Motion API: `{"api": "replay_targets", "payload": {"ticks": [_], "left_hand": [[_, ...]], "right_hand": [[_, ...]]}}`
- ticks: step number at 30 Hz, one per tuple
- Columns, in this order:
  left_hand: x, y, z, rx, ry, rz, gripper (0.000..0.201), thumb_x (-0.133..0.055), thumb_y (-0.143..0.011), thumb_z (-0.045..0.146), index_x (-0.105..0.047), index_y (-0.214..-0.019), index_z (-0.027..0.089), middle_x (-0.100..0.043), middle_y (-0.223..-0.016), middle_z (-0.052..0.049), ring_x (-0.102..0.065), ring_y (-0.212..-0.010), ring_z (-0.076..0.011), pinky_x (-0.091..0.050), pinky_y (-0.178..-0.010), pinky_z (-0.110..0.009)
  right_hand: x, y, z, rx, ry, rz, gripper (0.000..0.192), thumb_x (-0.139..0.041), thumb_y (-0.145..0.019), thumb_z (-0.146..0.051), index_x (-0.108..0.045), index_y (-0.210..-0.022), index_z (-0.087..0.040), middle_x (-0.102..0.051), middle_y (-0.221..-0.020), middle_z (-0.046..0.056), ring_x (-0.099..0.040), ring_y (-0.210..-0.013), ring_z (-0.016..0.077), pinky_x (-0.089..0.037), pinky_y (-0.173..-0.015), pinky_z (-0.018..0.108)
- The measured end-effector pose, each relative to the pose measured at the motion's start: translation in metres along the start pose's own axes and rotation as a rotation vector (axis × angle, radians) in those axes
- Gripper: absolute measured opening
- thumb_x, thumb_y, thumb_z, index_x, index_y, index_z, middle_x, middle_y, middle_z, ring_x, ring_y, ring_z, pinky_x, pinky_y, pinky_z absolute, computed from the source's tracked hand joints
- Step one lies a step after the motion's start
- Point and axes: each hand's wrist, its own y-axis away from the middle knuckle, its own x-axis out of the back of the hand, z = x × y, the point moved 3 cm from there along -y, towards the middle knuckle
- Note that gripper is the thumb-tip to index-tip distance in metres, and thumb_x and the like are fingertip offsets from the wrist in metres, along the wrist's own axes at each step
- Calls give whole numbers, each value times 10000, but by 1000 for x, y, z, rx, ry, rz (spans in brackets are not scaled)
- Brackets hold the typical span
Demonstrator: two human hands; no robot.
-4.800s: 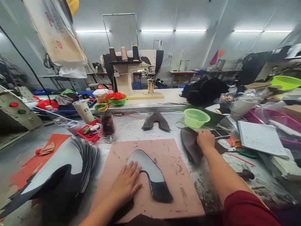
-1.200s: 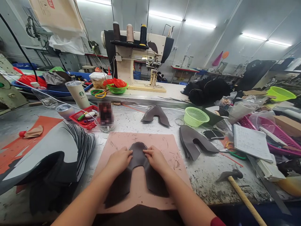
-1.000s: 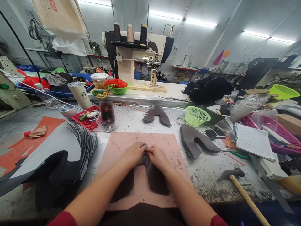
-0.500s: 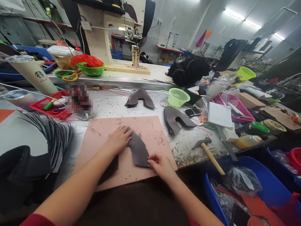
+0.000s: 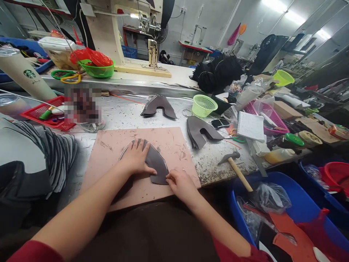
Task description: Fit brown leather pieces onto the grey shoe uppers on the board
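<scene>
Two hands on one folded leather piece (image 5: 155,163), which lies on the pink mat (image 5: 174,142) near its front edge. Left hand (image 5: 135,158) is pressed flat on top of the piece, fingers spread, so that grip isn't closed on anything, just pinning it down. Right hand (image 5: 178,182) has a narrow grip, fingertips pinching the piece's lower corner right at the edge.

Looks to me like the step in hand is lining up and flattening the fold. I'd guess the next move calls for steady pressure along the crease without letting the layers slip.

Texture-wise, the piece is dark brown, matte and thin, and looks floppy, with a curved outline tapering to the pinched corner. The mat is dusty pink, scuffed and smeared with marks. Past the left hand's grip, farther back on the speckled grey tabletop (image 5: 122,114), sit two more U-shaped brown cuts (image 5: 158,105). Off to the right of the right grip lies a hammer (image 5: 237,169) with a wooden handle, and beyond that a green mesh basket (image 5: 204,105). Left of the left grip there's a fanned stack of grey pieces (image 5: 57,153).
</scene>
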Motion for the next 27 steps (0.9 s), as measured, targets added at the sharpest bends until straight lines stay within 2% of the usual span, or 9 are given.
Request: {"api": "replay_targets", "payload": {"ticks": [4,7,10,12,15,18,20,23,27], "left_hand": [[2,-3,-4,-1,-5,-44,1254,-513,-399,795,-136,-1349,69,-87,-1411,-221,-42,-1273,-413,-95,-1009,-498],[10,-12,-21,-83,61,-86,1089,-499,-485,767,-263,-1324,114,-225,-1387,-195,-199,-1258,-373,-225,-993,-448],[14,-18,-44,-158,104,-35,587,-401,-739,592,-495,-1185,223,-404,-1319,-85,-405,-1171,-257,-348,-942,-345],[9,-15,-54,-154,94,37,401,-336,-830,430,-526,-1143,268,-428,-1305,-31,-425,-1158,-199,-354,-947,-314],[-7,-4,-56,-159,68,128,406,-287,-863,320,-420,-1238,243,-401,-1323,-41,-361,-1205,-176,-305,-997,-323],[-17,4,-51,-200,51,176,437,-301,-863,310,-365,-1272,166,-374,-1338,-82,-318,-1232,-182,-261,-1026,-330],[-17,7,-50,-236,47,184,465,-352,-849,330,-362,-1269,130,-364,-1341,-106,-311,-1236,-192,-249,-1031,-327],[-13,15,-54,-294,34,181,524,-408,-829,382,-339,-1284,131,-329,-1359,-124,-267,-1258,-220,-215,-1040,-357],[-14,39,-61,-372,8,112,559,-390,-816,501,-274,-1313,272,-202,-1416,-91,-158,-1293,-263,-145,-1032,-470]], "right_hand": [[-9,7,-9,324,271,-100,454,-374,-800,-83,-445,-1231,-208,-449,-1276,96,-366,-1181,203,-309,-963,387],[-9,14,-12,445,386,-261,526,-346,-801,-82,-327,-1315,-189,-326,-1370,106,-235,-1268,212,-194,-1022,437],[4,8,-17,426,398,-388,458,-390,-784,-103,-475,-1214,-238,-413,-1318,90,-365,-1200,221,-213,-1010,441],[12,-8,-26,407,347,-433,381,-411,-768,-106,-589,-1075,-243,-561,-1169,71,-503,-1065,204,-280,-977,416],[11,-52,-43,374,185,-308,379,-369,-766,-85,-595,-1050,-192,-625,-1054,64,-561,-965,175,-388,-894,336],[-10,-98,-54,358,-4,-95,488,-329,-749,-43,-465,-1204,-154,-529,-1210,64,-485,-1086,144,-370,-930,282],[-31,-118,-54,338,-46,-31,527,-332,-743,-46,-402,-1254,-155,-476,-1267,57,-437,-1139,139,-341,-968,295],[-53,-129,-48,377,3,0,512,-332,-760,-70,-391,-1264,-134,-437,-1302,66,-383,-1187,144,-290,-1011,316],[-58,-126,-43,392,111,-19,490,-324,-784,-87,-389,-1270,-102,-414,-1318,85,-350,-1213,159,-248,-1033,321]]}}
